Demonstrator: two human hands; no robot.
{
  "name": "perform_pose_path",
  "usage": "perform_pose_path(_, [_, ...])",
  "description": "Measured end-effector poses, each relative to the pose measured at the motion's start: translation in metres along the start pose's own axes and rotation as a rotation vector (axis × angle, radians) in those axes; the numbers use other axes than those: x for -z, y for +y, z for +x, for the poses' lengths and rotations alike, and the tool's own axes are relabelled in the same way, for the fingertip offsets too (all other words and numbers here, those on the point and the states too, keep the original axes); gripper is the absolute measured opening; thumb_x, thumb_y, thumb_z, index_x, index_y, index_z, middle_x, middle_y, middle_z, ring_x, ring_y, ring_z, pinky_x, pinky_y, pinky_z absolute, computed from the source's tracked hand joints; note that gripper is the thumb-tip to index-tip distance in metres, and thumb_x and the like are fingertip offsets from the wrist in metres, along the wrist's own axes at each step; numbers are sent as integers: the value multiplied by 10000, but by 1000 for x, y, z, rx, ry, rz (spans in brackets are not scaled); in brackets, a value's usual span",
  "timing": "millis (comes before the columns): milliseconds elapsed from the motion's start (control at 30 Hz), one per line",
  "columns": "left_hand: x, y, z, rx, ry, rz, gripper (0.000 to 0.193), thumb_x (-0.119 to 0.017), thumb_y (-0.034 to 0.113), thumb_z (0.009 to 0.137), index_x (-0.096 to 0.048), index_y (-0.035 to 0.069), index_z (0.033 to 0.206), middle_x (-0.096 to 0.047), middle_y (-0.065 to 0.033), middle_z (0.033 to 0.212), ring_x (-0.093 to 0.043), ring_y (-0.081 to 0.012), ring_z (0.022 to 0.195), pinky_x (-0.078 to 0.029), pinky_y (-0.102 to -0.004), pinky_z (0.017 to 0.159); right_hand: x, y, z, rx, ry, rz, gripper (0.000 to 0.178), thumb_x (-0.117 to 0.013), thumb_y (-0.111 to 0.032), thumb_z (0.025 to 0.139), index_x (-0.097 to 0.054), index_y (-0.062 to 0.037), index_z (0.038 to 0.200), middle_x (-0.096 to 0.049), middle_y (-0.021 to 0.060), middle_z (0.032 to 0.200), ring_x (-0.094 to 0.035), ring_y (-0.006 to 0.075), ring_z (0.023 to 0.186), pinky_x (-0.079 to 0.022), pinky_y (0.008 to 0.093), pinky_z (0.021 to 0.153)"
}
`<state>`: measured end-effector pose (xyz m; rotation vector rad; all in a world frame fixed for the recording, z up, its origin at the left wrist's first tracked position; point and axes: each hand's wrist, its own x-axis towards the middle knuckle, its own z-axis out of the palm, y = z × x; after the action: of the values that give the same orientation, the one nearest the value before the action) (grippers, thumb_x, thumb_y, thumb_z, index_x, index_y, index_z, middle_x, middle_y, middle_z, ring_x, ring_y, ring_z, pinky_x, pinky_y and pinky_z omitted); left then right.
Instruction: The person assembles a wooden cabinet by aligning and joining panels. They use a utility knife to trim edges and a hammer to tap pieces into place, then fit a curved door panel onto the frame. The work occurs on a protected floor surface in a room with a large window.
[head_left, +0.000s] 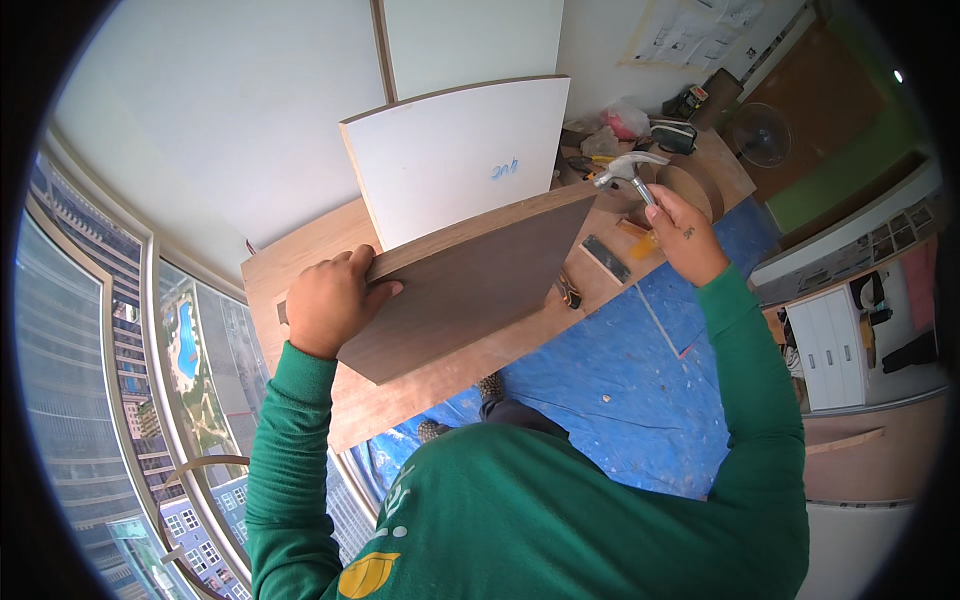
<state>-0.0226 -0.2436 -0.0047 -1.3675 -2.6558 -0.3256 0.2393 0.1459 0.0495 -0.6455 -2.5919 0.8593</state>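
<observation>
Head view: left hand (pixel 330 305) fingers curled over brown panel (pixel 470 285) edge; right hand (pixel 685 240) fist wrapped round hammer (pixel 630 170).

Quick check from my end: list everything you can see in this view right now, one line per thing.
brown panel: 1, dark brown, held tilted over the workbench
white panel: 1, white with a blue mark, upright behind the brown panel
hammer: 1, silver claw head, raised at the panels' right corner
workbench: 1, light wood, under the panels
tools and bags: several, mixed colours, far end of the workbench
blue tarp: 1, blue, on the floor
fan: 1, dark, upper right
white drawer unit: 1, white, right
windows: curved row, left
left hand: grips the brown panel's edge
right hand: grip on the hammer
</observation>
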Motion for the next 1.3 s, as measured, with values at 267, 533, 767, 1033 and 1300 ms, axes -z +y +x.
perform_pose_path(267, [5,7,-4,48,-14,-9,450,-791,503,824,-638,104,963,-719,-128,806,-709,-360,777,-541,-481,662,-9,8,16,160,96,-153,411,-564,-86,1015,-612,-71,1422,-684,211,966,-666,321,845,-528,398,784])
perform_pose_path(533, [4,9,-5,72,-27,-4,444,-795,508,820,-659,112,970,-727,-123,817,-714,-358,784,-549,-479,672,-13,24,24,222,146,-173,397,-563,-78,1009,-630,-67,1400,-690,249,1038,-678,378,902,-535,423,823])
perform_pose_path(767, [3,8,-7,16,-3,29,484,-763,548,846,-638,94,960,-710,-112,778,-708,-338,716,-559,-457,631,-5,24,35,112,18,-161,380,-565,-91,1010,-647,-64,1380,-711,255,1029,-680,379,872,-541,417,825])
perform_pose_path(1033, [1,8,-9,13,11,15,474,-765,540,848,-637,98,962,-709,-110,780,-706,-340,717,-559,-459,638,7,19,34,2,-88,-223,399,-525,-93,1054,-589,-38,1444,-703,222,1225,-684,313,1095,-501,352,962])
perform_pose_path(1300, [3,11,-11,73,-24,-5,446,-808,495,810,-670,114,996,-727,-120,809,-715,-353,781,-555,-475,685,0,12,12,59,-41,-229,409,-533,-78,1045,-584,-33,1448,-702,221,1229,-686,268,1101,-505,342,960])
